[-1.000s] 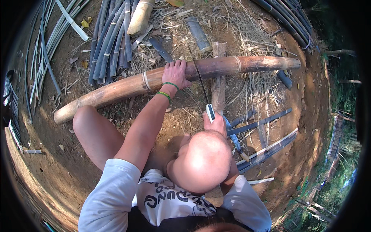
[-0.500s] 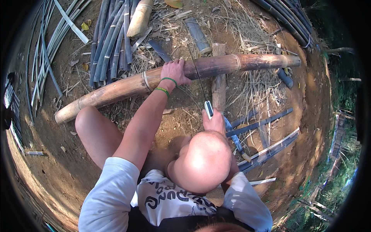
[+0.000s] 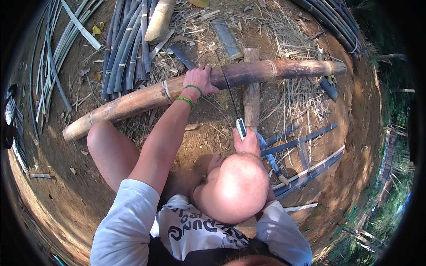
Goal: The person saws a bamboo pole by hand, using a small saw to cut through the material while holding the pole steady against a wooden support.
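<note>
A thick brown bamboo pole lies crosswise in front of me, its right part over a short wooden log. My left hand is closed over the pole near its middle, with green bands around the wrist. In my right hand is the white and black handle of a handsaw. The saw's thin dark blade crosses the pole just right of my left hand. My raised right knee covers part of the right forearm; the pole's left end is beside my left knee.
Dark bamboo poles and thin pale strips lie at the far left. A pale bamboo piece is at the back. Dry straw litters the ground. Right of my right hand are a blue-bladed tool and split bamboo pieces.
My right hand and the saw have shifted very slightly toward me and to the right. My left hand stays on the bamboo pole, and my right knee has tilted a little rightward.
</note>
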Demonstrator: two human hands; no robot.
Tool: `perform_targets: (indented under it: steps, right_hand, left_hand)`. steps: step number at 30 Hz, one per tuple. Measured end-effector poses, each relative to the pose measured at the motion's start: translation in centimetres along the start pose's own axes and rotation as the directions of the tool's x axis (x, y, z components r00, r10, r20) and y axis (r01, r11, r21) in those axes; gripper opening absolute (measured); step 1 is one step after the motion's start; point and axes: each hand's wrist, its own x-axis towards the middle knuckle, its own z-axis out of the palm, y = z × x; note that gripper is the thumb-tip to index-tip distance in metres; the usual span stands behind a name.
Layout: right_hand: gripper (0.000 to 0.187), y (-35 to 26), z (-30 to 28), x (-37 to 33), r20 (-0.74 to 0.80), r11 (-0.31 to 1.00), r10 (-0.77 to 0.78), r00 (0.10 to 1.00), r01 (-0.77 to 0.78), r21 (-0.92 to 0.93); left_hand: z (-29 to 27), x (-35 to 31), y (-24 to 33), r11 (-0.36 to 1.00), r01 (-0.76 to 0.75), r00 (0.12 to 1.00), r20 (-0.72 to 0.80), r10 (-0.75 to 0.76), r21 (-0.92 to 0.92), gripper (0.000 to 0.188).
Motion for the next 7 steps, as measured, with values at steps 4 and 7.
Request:
perform_targets:
  steps: [4, 7]
  right_hand:
    - [0.039, -1.1, 1.1, 2.5, 0.007, 0.990, -0.046, 0.999, 0.045, 0.132]
    - [0.041, -4.4, 2.7, 10.3, -0.094, 0.988, -0.136, 0.986, 0.142, 0.064]
  left_hand:
    - [-0.2, -0.2, -0.6, 0.998, 0.038, 0.999, 0.018, -0.039, 0.048, 0.098]
    - [0.6, 0.4, 0.2, 1.000, -0.007, 1.000, -0.018, 0.007, 0.029, 0.097]
